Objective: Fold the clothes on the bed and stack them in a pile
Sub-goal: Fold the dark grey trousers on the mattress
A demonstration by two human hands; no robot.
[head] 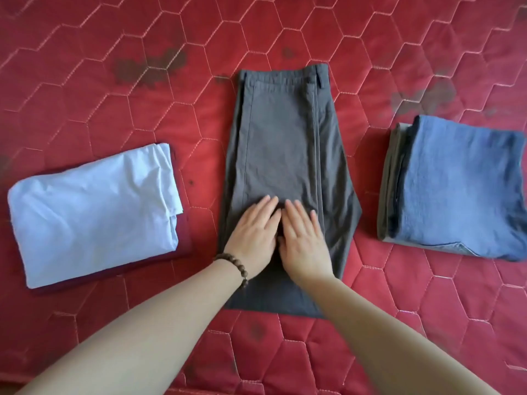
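Dark grey trousers lie folded lengthwise in the middle of the red quilted bed, waistband at the far end. My left hand, with a bead bracelet on the wrist, and my right hand lie flat side by side on the trousers' lower half, fingers straight and pressing the cloth. A folded white garment rests on a dark maroon folded piece at the left. At the right sits a folded blue garment on top of a grey folded one.
The red mattress cover has dark stains at the back and far right. Bare bed surface shows between the three groups of clothes and along the near edge.
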